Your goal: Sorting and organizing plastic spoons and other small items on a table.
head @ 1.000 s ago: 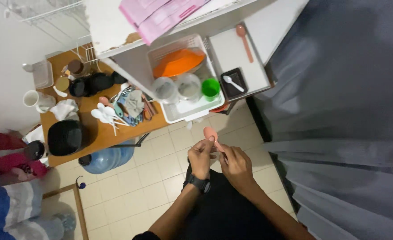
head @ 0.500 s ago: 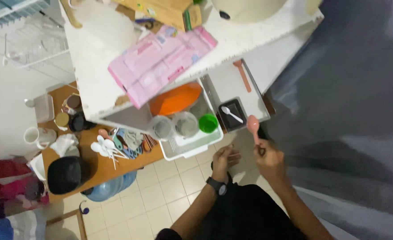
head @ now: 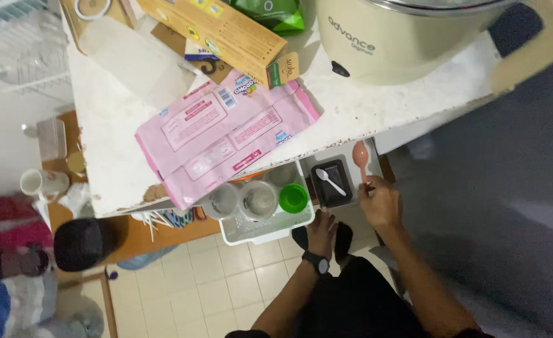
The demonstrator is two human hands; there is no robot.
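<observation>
Fingers of my right hand (head: 379, 203) are pinching the thin handle of a pink plastic spoon (head: 360, 158), holding it upright so its bowl is pointing away from me, just under the edge of the white countertop (head: 376, 109). Just to the left of those fingers a black square tray (head: 334, 188) is sitting on the lower shelf, with a white plastic spoon (head: 331, 181) lying slantwise inside it. My left hand (head: 322, 231) is hanging lower and nearer my body, a black watch (head: 317, 263) on its wrist; its fingers are loosely extended and lying close together, gripping nothing, close to the near edge of the lower shelf, though I cannot tell whether they are touching it. Left of that hand a white slotted basket (head: 251, 233) is holding a green cup (head: 293, 196) and two clear cups (head: 242, 200), side by side. Farther out from my fingers, on the countertop above, a flat pink packet (head: 220, 138) is overhanging the near edge, a long yellow carton (head: 217, 34) is lying beyond it, and a cream rice cooker (head: 414, 37) is standing up and to the right of the pink spoon. Far to the left of both hands, a wooden table (head: 163, 231) is carrying a bunch of white spoons, a round black pot (head: 82, 243) and a white mug (head: 38, 183). Beneath my hands pale floor tiles (head: 214, 288) are showing.
</observation>
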